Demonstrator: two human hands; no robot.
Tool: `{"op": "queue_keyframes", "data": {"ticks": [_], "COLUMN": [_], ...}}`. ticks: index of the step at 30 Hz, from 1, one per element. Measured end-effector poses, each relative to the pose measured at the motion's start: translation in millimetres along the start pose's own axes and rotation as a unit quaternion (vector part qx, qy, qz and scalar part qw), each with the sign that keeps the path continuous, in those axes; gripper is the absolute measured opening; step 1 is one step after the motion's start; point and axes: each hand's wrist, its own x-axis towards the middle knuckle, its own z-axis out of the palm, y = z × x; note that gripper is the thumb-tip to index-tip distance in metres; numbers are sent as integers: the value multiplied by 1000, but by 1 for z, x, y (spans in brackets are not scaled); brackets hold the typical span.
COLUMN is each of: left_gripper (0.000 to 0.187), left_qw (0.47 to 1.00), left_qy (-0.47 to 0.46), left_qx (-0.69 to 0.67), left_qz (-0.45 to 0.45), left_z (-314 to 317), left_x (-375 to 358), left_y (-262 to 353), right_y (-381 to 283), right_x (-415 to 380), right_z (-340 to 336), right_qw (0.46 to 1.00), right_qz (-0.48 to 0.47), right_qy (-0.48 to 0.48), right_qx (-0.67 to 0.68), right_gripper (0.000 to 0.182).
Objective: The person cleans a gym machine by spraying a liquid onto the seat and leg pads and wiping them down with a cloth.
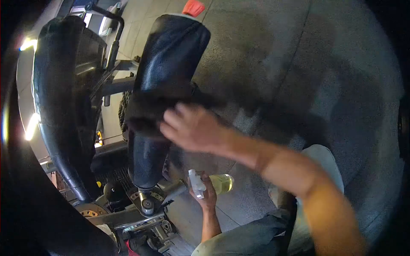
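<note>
My right hand (pixel 190 128) is closed on a dark cloth (pixel 147 113), slightly blurred by motion. The cloth lies across the middle of a long black padded cushion (pixel 173 53) and hides part of it. Below, my left hand (pixel 208 197) grips a spray bottle (pixel 222 183) with a white trigger head and clear yellowish liquid. The bottle is tilted on its side, near the cushion's lower end and apart from it.
A second black pad (pixel 57 98) stands to the left on a metal frame (pixel 117 87). A round metal pivot (pixel 147 205) sits beneath the nearer cushion. Something orange-red (pixel 193 7) shows at its top end. Grey floor tiles (pixel 273 51) extend rightwards. My trousered leg (pixel 243 239) is at the bottom.
</note>
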Motion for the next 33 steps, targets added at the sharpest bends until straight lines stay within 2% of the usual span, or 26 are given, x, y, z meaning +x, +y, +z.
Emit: {"op": "queue_keyframes", "data": {"ticks": [1, 2, 4, 7, 8, 9, 10, 11, 12, 14, 16, 18, 20, 21, 23, 24, 25, 26, 28, 30, 32, 33], "left_gripper": [20, 20, 20, 19, 18, 18, 18, 18, 18, 19, 20, 18, 17, 17, 16, 18, 20, 22, 27, 31, 36, 29], "left_qw": [1000, 1000, 999, 995, 996, 996, 996, 995, 994, 993, 992, 991, 984, 985, 986, 985, 984, 983, 981, 981, 983, 982], "left_qy": [-5, -3, 0, 36, 46, 55, 57, 68, 76, 84, 93, 92, 109, 108, 107, 112, 114, 120, 139, 153, 154, 149], "left_qx": [16, 7, -10, -61, -59, -56, -52, -50, -48, -57, -70, -76, -108, -106, -102, -102, -101, -105, -115, -109, -82, -97], "left_qz": [-3, -17, -52, -63, -57, -50, -48, -56, -62, -66, -51, -61, -85, -83, -78, -85, -91, -89, -71, -51, -49, -72], "left_z": [-4, -7, -9, -14, -15, -17, -19, -21, -23, -27, -31, -32, -33, -35, -38, -39, -41, -42, -43, -44, -49, -52], "left_x": [-4, -7, -15, -25, -24, -22, -27, -32, -36, -46, -49, -55, -61, -61, -61, -61, -62, -67, -78, -86, -95, -93], "left_y": [-8, -9, -8, -20, -19, -14, -12, -18, -30, -32, -30, -42, -47, -50, -53, -53, -53, -55, -70, -87, -99, -68], "right_y": [21, 46, 76, 58, 27, -5, -33, -58, -68, -59, -30, -8, 22, 13, -23, -56, -93, -122, -176, -205, -199, -191], "right_x": [10, 20, 50, 57, 54, 48, 37, 26, 19, 12, 29, 73, 108, 108, 102, 94, 77, 66, 6, -45, -96, -114], "right_z": [-10, -18, -39, -4, 15, 22, 31, 32, 30, 26, 7, 1, -12, -3, 31, 44, 49, 58, 109, 97, 101, 88], "right_qw": [999, 998, 963, 939, 930, 957, 973, 983, 990, 997, 987, 985, 971, 974, 980, 986, 984, 988, 998, 983, 970, 954], "right_qz": [-21, 7, 155, 199, 219, 243, 201, 176, 107, 7, -115, 134, 111, 106, 94, 97, 69, 42, -44, -125, -107, 60], "right_qy": [-12, 13, 104, 246, 247, 144, 112, 32, -21, -57, 1, 81, 144, 126, 91, 25, 16, -110, 5, -22, -85, -184], "right_qx": [-41, -59, -193, -136, -159, -63, -22, 29, 89, 42, -110, -74, -157, -154, -149, -130, -163, -104, 41, 136, 200, 229], "right_gripper": [22, 19, 24, 32, 33, 33, 32, 31, 29, 23, 21, 22, 27, 28, 30, 34, 34, 36, 34, 37, 38, 39]}}
